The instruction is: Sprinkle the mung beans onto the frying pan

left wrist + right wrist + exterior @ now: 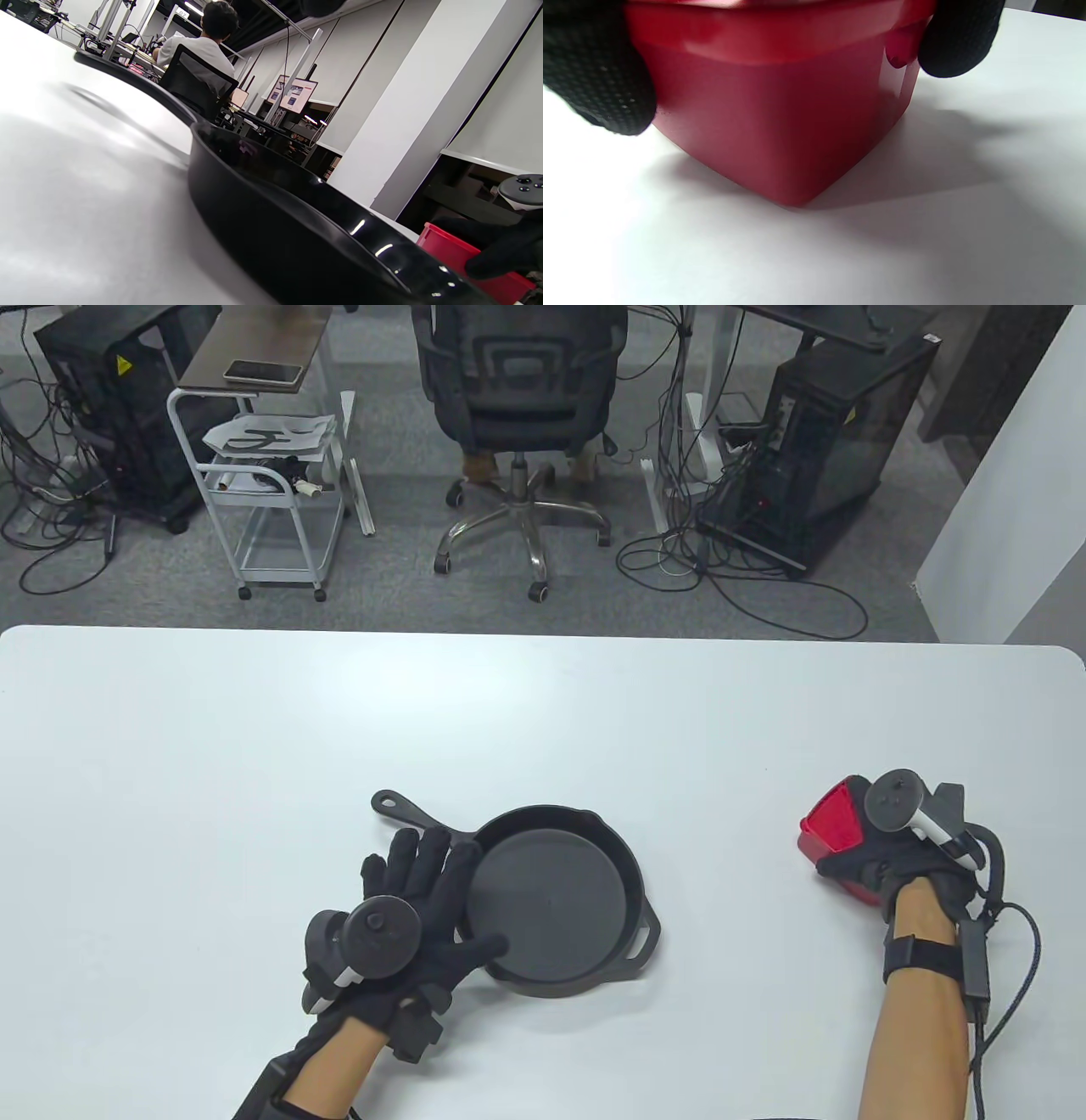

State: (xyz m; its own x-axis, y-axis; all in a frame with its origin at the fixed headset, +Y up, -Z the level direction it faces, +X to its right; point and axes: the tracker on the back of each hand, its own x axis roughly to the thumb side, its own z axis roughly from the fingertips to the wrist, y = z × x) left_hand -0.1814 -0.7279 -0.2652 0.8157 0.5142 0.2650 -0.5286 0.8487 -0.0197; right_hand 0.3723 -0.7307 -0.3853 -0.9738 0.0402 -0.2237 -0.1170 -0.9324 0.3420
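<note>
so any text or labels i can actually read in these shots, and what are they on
No word or number reads clearly.
Yellow triangular warning sticker, a symbol only, on the left computer case.
A similar yellow sticker on the right computer case, too small to read.
Large black strokes on the paper on the white cart: not legible.
Wall posters in the left wrist view: blurred.
Frying pan and red container: no visible text.

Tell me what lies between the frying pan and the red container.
Nothing: the table view shows only bare white table between the frying pan and the red container held by the right hand.
</note>
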